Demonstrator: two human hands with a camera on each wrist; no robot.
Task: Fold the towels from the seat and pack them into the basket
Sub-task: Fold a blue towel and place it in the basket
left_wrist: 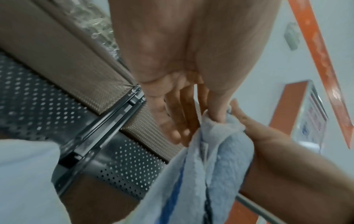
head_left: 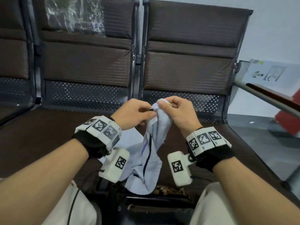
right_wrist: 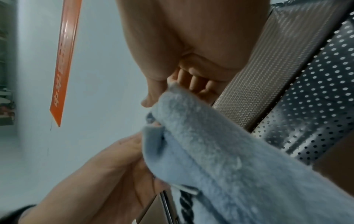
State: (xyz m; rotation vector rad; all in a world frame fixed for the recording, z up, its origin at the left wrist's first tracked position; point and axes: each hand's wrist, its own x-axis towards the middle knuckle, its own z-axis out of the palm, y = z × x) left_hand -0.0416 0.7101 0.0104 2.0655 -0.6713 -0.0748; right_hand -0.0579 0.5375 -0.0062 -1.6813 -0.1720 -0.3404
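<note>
A pale blue towel (head_left: pixel 154 143) with dark stripes hangs in a bunched column above the brown seat (head_left: pixel 40 135); its lower end rests at the seat's front edge. My left hand (head_left: pixel 138 112) pinches the towel's top edge from the left. My right hand (head_left: pixel 172 106) pinches the same top edge from the right, close beside the left. In the left wrist view the left thumb and fingers pinch the towel (left_wrist: pixel 220 151). The right wrist view shows the fluffy towel (right_wrist: pixel 220 151) held under the right fingers. No basket is in view.
A row of brown padded seats with perforated metal backs (head_left: pixel 86 96) stands ahead. A clear plastic wrap (head_left: pixel 74 13) lies on the left backrest. A metal armrest (head_left: pixel 259 95) and a white sign (head_left: pixel 276 73) are at the right. My knees in light trousers (head_left: pixel 227 208) are below.
</note>
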